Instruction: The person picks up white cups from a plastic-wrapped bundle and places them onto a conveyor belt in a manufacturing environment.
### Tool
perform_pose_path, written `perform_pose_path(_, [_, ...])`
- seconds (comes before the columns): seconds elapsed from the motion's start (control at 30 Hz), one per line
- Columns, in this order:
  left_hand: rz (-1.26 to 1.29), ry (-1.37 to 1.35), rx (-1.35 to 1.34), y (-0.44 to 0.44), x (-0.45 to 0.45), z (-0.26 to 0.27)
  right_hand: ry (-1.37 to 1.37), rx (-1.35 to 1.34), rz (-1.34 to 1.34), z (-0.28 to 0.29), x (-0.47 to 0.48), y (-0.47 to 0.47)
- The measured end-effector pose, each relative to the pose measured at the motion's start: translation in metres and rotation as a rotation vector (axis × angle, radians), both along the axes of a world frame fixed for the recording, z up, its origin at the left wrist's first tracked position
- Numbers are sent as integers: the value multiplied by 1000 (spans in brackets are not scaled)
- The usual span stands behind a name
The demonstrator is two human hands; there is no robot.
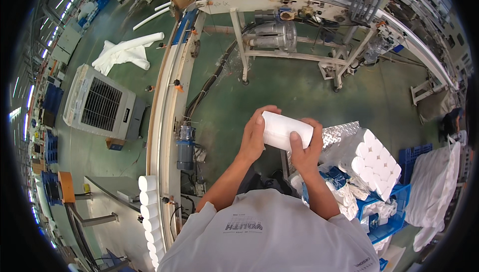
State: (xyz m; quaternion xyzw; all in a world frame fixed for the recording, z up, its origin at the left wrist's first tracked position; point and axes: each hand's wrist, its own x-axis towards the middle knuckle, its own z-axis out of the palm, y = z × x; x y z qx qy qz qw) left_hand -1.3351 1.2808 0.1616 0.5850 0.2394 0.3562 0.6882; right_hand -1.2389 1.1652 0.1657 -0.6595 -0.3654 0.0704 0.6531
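A white paper roll (286, 131) is held out before my body over the green floor, lying crosswise and slightly tilted. My left hand (255, 133) grips its left end, with the thumb along the edge. At the right end, my right hand (307, 141) holds it, the thumb pressed on its side and the fingers behind. A row of white rolls (149, 212) stands along the conveyor (168, 122) at lower left. To the right, a wrapped pack of white rolls (376, 161) sits tilted above a blue plastic crate (389, 219) with crumpled white and blue material in it.
Another conveyor on a metal frame (262, 2) crosses the far side. A motor (185, 152) juts from the left conveyor. Beyond it stand an air cooler (101, 103) and white sheeting (129, 53) on the floor. A large white bag (434, 182) and a partly visible person (452, 122) are at right.
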Motion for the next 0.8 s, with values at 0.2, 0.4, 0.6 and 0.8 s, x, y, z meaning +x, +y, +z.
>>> perform_pose_path(0.2, [169, -48, -24, 24, -8, -6, -274, 113, 23, -9, -7, 35])
perform_pose_path(0.4, [313, -74, 21, 72, -16, -6, -395, 121, 5, -12, -21, 86])
perform_pose_path(0.6, [418, -91, -275, 147, -43, -65, -195, 14, 86, -50, -48, 166])
perform_pose_path(0.8, [220, 135, -166, 181, -137, -60, 318, -214, 279, -81, -79, 229])
